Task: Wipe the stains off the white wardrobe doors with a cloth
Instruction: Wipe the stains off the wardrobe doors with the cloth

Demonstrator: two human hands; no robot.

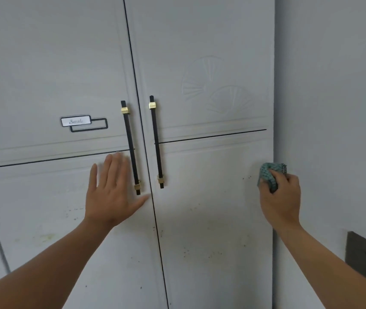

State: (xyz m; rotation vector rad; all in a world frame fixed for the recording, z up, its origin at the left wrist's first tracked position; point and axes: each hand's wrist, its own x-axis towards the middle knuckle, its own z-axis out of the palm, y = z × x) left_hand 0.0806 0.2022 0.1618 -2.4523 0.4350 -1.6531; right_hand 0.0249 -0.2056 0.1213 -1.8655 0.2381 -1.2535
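Left hand (110,192) flat on left door (44,74), fingers spread; right hand (281,197) clutches cloth (269,175); label (76,121) reads "Smile".

We're pretty sure this is a home bedroom: white wardrobe doors (211,63), black-and-gold handles (156,141), a little "Smile" plate (76,121), plain wall (333,108) beside.

I see my left hand (110,190) held flat, palm away from me — fingers straight and pointing up, thumb splayed right. My right hand (282,197) is out at the right, fingers curled tight round a bunched cloth (271,175). Both bare forearms reach forward.
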